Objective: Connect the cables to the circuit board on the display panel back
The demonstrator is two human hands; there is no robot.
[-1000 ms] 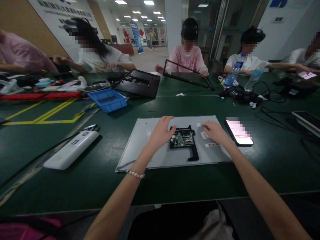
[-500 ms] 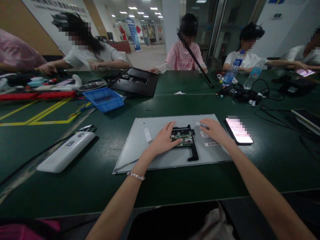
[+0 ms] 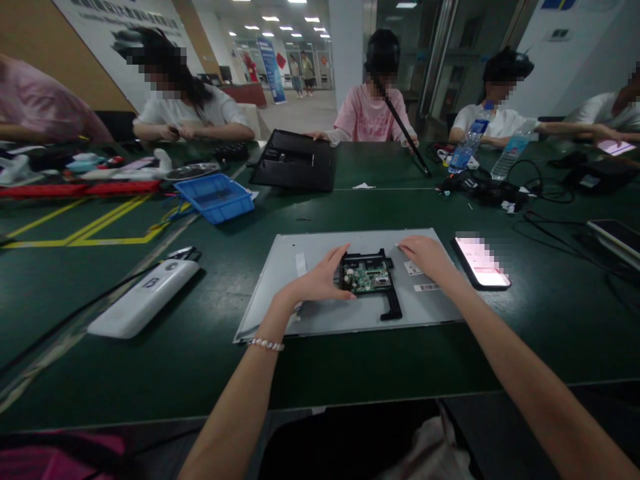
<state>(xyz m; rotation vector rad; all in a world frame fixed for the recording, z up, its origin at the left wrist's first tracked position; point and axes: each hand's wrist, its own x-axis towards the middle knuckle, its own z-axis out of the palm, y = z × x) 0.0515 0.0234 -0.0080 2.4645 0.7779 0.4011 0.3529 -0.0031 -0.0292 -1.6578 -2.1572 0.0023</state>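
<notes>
- A small green circuit board (image 3: 367, 277), studded with silvery parts and connectors, sat inside a black bracket (image 3: 389, 305). The frame ringed the board, and one leg ran off toward 5 o'clock and ended in a short foot.
- Board and bracket lay flat near the middle of a pale grey panel (image 3: 320, 323), which rested on the dark green table (image 3: 150, 380).
- The left hand (image 3: 315, 281) came in from 7 o'clock. Its thumb sat at the bracket's far left corner and its fingers curled round the near left corner, clasping that edge.
- The right hand (image 3: 425, 257) lay palm down on the panel at 2 o'clock of the board, fingertips beside the bracket's top right corner. Whether they pinched anything could not be told.
- Two small white labels (image 3: 419, 279) were stuck on the panel just beside that hand.
- A lit phone (image 3: 481, 263) lay at 3 o'clock of the panel, a white device (image 3: 145, 298) at 9 o'clock and a blue tray (image 3: 215, 197) at 10 o'clock.
</notes>
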